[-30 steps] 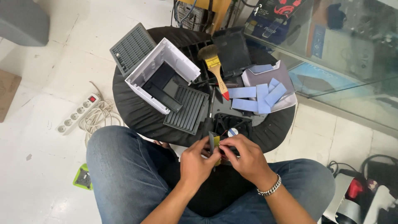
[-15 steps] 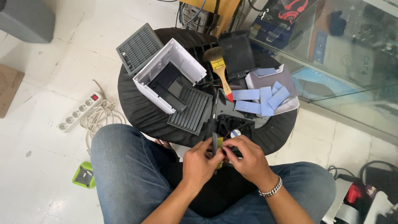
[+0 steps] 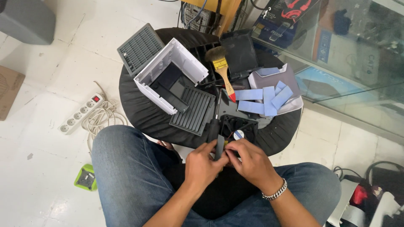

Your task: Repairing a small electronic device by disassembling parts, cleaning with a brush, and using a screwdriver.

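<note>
Both hands pinch a dark strip at the stool's near edge.
Since a moment ago your hands sit slightly lower and closer together. Your left hand (image 3: 202, 166) and right hand (image 3: 251, 164) meet fingertip to fingertip, clamped on the strip (image 3: 219, 147) over your lap. It stands nearly upright, long axis pointing away toward the fan (image 3: 237, 128) just beyond. Brush (image 3: 221, 71) and white housing (image 3: 170, 77) lie farther back.

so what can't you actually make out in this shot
Head view only:
- The small dark part between the left hand and right hand: fingers cover most of it, its kind is unclear.
- Black fan: near edge hidden by the hands.
- Things behind the glass panel: blurred by reflections.
- Red and white items: cut off at the right edge.
</note>
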